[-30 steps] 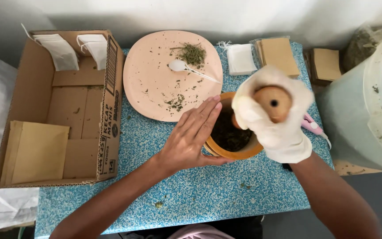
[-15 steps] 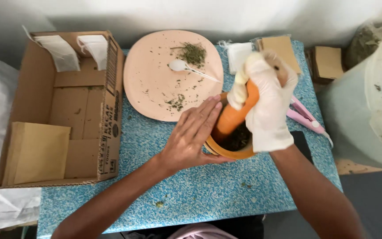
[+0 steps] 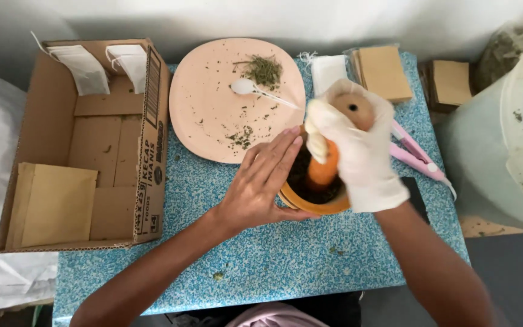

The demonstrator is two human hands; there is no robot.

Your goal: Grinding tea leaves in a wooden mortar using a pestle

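A pink plate point(image 3: 213, 121) with a white spoon point(image 3: 243, 87), a cardboard box point(image 3: 49, 109), a white bucket point(image 3: 516, 139).

a blue, white-speckled pattern is shown on the counter point(image 3: 261, 266). a pale pink plate point(image 3: 213, 121) is flecked with green herb bits point(image 3: 264, 70). an orange pestle point(image 3: 324, 171) is gripped in a white-gloved right hand point(image 3: 358, 158). a brown cardboard box point(image 3: 86, 145) is seen.

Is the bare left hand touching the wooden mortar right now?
Touching. The head view shows the left hand cupped against the mortar, palm and thumb wrapping its near rim with no gap.
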